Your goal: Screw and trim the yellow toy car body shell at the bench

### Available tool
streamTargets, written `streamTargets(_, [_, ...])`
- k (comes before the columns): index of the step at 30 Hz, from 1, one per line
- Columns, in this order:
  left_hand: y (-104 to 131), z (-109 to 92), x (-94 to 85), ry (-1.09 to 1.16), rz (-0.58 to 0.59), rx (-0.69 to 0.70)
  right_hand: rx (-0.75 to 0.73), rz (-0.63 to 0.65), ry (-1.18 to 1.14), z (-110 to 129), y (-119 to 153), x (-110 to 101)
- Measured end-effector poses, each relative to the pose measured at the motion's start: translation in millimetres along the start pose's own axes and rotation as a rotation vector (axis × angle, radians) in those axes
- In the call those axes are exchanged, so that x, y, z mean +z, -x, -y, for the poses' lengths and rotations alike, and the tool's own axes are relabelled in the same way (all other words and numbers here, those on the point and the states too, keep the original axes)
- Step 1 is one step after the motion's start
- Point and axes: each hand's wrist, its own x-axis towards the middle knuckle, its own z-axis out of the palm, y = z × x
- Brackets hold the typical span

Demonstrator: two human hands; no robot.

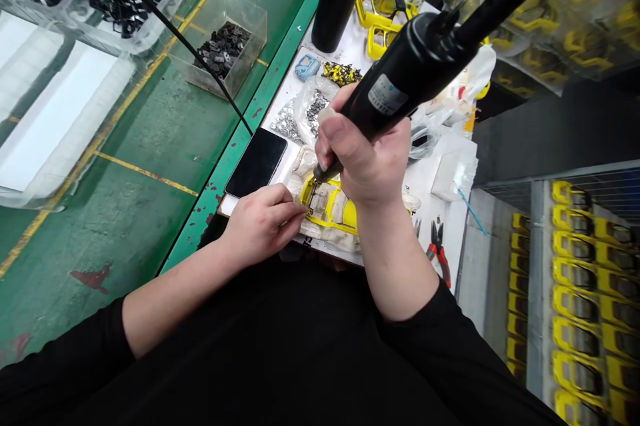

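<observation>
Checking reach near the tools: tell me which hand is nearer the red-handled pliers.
Right. The right hand, gripping the black driver, is up-left of the pliers; the left hand lies farther left.

Both hands are bare, the left hand point(260, 223) and the right hand point(367, 156) alike, with no gloves, rings or watch in view. Black sleeves point(75, 359) are pushed up, leaving the forearms uncovered; the clothing below is black too.

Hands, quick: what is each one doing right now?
Left hand: fingers curled, pressing on the yellow car shell; not wrapped around it.
Right hand: closed around the black electric screwdriver, tip down on the shell.
</observation>
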Motion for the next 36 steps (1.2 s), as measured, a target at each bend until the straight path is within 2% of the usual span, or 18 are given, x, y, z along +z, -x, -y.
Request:
streamTargets(17, [1,1,1.2,0.007,-0.016,0.003,-0.027,0.019,0.051,-1,-2,0])
streamTargets(21, [1,0,1.1,-0.002,-0.012,0.002,-0.033,-0.046,0.048,-1,-3,0])
streamTargets(25, [1,0,1.9,-0.018,-0.008,-0.001,-0.057,-0.14,-0.027,12,1,-2])
streamTargets(28, [4,4,6.3,0.031,-0.054,0.023,-0.125,-0.167,-0.102,26,9,-3])
streamTargets(31, [7,8,12.8,0.164,-0.141,0.037,-0.113,-0.138,-0.138,35,23,-2])
streamTargets(36, [9,12,18.1,0.308,-0.196,0.018,-0.17,-0.09,-0.203,37,41,1])
